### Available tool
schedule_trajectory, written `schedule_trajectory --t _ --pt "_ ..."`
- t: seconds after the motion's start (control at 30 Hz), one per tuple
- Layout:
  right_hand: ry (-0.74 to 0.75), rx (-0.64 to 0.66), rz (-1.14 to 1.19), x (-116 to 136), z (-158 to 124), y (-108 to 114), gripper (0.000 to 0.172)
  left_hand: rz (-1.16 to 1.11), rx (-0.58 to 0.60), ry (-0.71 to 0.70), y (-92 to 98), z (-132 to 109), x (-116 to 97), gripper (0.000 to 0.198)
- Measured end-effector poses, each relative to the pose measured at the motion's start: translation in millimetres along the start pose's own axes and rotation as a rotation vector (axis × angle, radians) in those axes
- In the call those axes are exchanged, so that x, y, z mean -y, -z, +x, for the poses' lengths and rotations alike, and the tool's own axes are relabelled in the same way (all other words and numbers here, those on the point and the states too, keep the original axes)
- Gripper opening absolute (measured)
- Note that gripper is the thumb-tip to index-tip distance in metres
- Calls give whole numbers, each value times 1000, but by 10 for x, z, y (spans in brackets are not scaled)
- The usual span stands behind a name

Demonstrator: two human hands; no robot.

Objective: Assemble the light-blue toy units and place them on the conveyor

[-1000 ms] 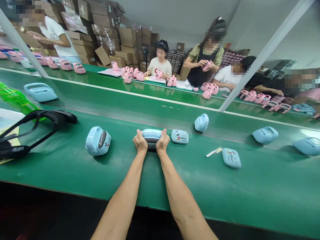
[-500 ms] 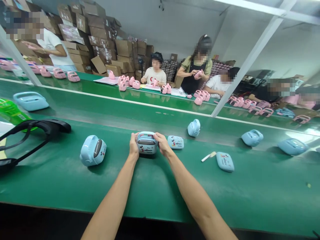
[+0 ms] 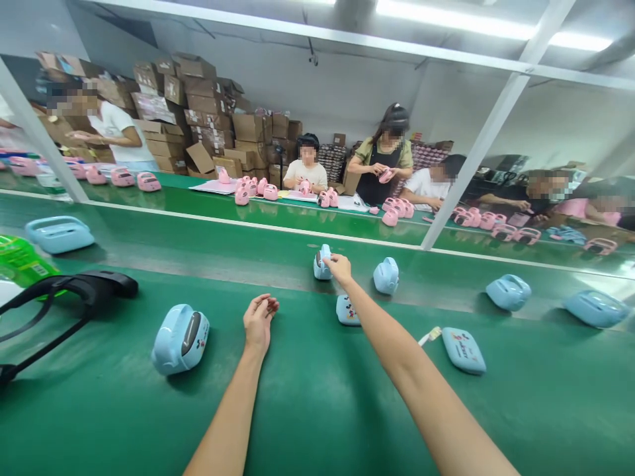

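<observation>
My right hand (image 3: 340, 268) reaches forward, its fingers closed on the handle side of a light-blue handled device (image 3: 321, 267) with a dark window. That device stands upright on the far green strip, turned partly sideways. My left hand (image 3: 258, 322) is above the near green surface, fingers loosely bent and holding nothing. Beneath my right forearm lies a flat light-blue panel (image 3: 346, 311) with a Mickey print, partly covered by the arm. To the left of my left hand sits another light-blue handled device (image 3: 181, 340), its dark window facing right.
More light-blue devices stand on the strip, one near right (image 3: 386, 276), one far left (image 3: 60, 235). A printed panel (image 3: 464, 350) lies beside a small white item (image 3: 430, 335). Black straps (image 3: 94, 291) and a green bottle (image 3: 24, 261) are at left. Co-workers handle pink devices beyond a frame post (image 3: 471, 165).
The light-blue device has moved from between both hands forward and right onto the far strip. My left hand has let go of it and drawn back slightly. The view has tilted up.
</observation>
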State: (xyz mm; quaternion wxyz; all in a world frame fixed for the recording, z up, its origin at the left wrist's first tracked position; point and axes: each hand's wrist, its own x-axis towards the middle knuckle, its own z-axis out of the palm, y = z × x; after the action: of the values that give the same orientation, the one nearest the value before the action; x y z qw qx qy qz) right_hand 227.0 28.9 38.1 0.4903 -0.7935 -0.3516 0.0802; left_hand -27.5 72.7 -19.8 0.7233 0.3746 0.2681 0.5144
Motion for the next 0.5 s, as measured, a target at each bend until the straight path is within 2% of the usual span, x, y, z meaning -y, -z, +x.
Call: schedule_trajectory --t 0.07,0.13,0.23,0.37,0.43,0.5 --pt "24 30 -98 -15 33 109 16 8 -1 0 5 -1 0 32" --pt "38 31 -204 -31 79 321 27 14 -1 5 11 1 -5 31" --pt "-8 -39 -385 -114 107 802 44 17 5 14 9 2 -13 30" --pt "-189 -133 -601 -292 -24 1385 51 31 46 16 -24 -16 -12 32" --pt "-262 -98 -651 -327 -136 1516 48 58 70 -4 -55 -62 -17 33" --pt "-285 -39 -663 -301 -242 1554 47 97 89 -52 -90 -154 -34 31"
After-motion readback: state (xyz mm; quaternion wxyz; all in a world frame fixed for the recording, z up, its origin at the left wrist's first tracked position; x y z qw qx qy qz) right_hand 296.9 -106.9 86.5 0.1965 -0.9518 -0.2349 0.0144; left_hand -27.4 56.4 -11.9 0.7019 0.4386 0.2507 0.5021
